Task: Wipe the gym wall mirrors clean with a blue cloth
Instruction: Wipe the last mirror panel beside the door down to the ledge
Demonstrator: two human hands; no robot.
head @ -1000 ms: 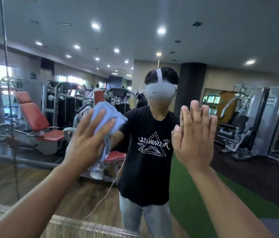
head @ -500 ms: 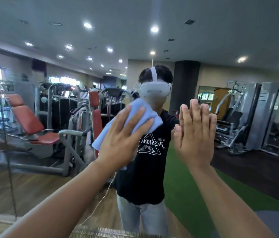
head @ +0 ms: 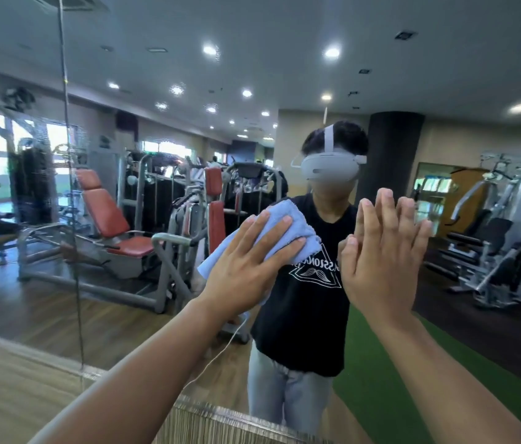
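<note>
- Hands first, both up in front of me in the head view; my left hand [head: 246, 267] lies flat with fingers straight and spread, pressing the blue cloth [head: 288, 225] against the mirror [head: 124, 75]; no finger curls round it.
- My right hand [head: 380, 257] is raised just beside the left, fingers straight and close together, palm toward the glass, holding nothing; I cannot tell whether it touches the glass.
- Bunched under my left palm, the blue cloth shows folds above the fingertips and a corner sticking out at lower left.
- One vertical seam [head: 67, 155] splits the mirror well left of both hands.
- Reflected in the glass: a person in a black T-shirt wearing a white headset [head: 329, 168]; a red-padded machine [head: 105, 213] to the left; a green floor strip [head: 380, 395] at lower right.
</note>
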